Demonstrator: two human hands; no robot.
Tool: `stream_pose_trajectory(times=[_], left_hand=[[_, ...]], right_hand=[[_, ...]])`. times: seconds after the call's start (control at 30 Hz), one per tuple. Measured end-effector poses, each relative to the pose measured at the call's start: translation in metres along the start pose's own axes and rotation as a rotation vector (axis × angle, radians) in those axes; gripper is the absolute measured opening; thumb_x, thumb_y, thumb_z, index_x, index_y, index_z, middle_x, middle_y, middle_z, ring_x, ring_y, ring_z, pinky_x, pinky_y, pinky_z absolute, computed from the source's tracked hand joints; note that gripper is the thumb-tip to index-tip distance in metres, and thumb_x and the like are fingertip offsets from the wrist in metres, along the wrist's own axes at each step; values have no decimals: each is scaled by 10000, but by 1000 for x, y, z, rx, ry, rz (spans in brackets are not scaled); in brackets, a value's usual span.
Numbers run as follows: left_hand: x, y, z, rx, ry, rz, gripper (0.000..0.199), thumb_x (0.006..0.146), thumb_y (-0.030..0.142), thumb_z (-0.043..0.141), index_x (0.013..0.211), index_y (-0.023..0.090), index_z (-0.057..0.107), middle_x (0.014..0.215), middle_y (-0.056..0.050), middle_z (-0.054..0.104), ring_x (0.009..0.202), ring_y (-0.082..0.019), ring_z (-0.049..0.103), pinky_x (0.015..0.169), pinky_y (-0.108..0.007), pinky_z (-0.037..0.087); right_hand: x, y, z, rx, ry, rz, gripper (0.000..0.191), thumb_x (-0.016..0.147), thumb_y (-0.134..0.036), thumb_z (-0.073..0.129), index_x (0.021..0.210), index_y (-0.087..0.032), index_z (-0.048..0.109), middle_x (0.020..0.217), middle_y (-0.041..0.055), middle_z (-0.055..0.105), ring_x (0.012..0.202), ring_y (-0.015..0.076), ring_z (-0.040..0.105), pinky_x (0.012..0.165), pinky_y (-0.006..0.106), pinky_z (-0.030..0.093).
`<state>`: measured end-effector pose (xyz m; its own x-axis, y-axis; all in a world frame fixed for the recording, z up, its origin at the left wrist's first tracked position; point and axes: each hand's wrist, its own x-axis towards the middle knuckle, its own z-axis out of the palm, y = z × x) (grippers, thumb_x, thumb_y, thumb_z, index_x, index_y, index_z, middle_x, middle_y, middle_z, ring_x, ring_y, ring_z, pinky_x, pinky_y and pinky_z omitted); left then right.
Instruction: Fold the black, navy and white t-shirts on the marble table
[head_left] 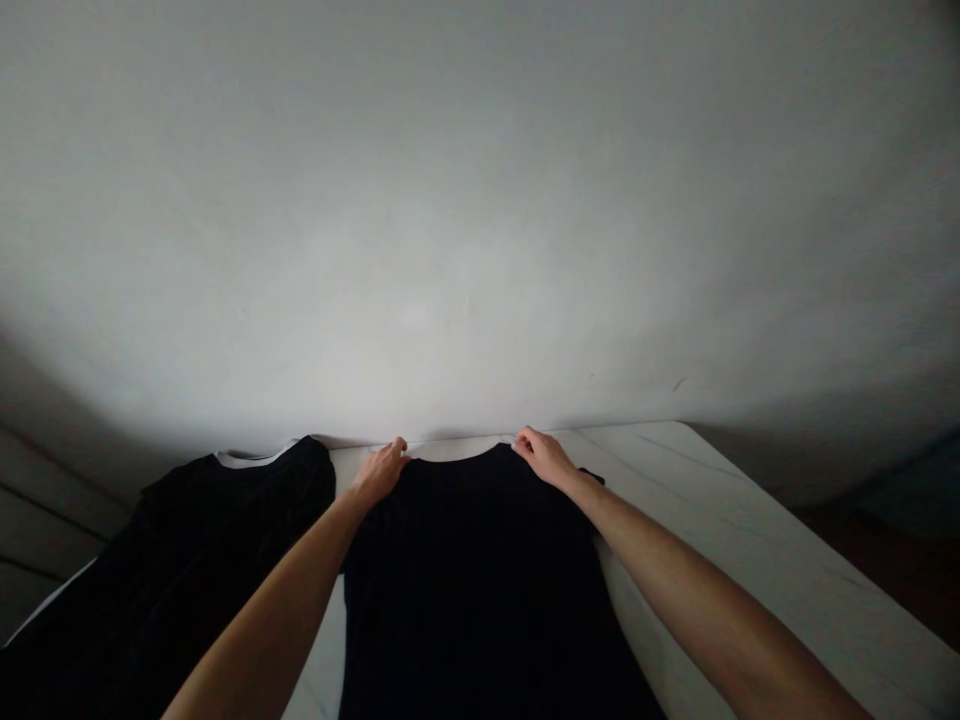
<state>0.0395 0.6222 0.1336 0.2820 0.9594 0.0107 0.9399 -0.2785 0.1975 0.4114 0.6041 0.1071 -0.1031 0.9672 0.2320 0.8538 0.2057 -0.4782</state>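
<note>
A black T-shirt (480, 580) lies spread on the table in front of me, its neckline toward the wall. My left hand (382, 470) is closed on the shirt's left shoulder, beside the neckline. On the other side of the neckline, my right hand (544, 455) pinches the right shoulder near the collar. The sleeves are partly covered by my forearms, and the lower part of the shirt runs out of view at the bottom. A second black garment (217, 540), with a light inner neckline, lies to the left, apart from both hands.
The white marbled table (750, 540) stands against a plain pale wall (465, 250). Its right edge slants down toward the lower right corner, with a dark floor beyond. Horizontal dark lines mark a surface (45, 510) at the far left.
</note>
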Motion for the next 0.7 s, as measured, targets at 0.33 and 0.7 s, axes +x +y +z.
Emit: stream_pose_trajectory(times=[0.33, 0.7], left_hand=[[-4, 175, 40, -16, 173, 505, 455, 1022, 350, 317, 1410, 180, 481, 1508, -123, 508, 1447, -250, 383, 1195, -444, 303], [14, 221, 80, 8, 15, 331, 671, 996, 560, 254, 1538, 177, 355, 1643, -145, 279, 1534, -340, 176, 1231, -576, 175]], right_hand=[[-42, 68, -70, -135, -219, 217, 269, 899, -441, 605, 899, -200, 725, 883, 84, 750, 783, 201, 666, 664, 273, 410], [-63, 62, -67, 309, 0, 175, 337, 891, -512, 484, 800, -202, 578, 730, -7, 604, 680, 154, 535, 629, 271, 395]])
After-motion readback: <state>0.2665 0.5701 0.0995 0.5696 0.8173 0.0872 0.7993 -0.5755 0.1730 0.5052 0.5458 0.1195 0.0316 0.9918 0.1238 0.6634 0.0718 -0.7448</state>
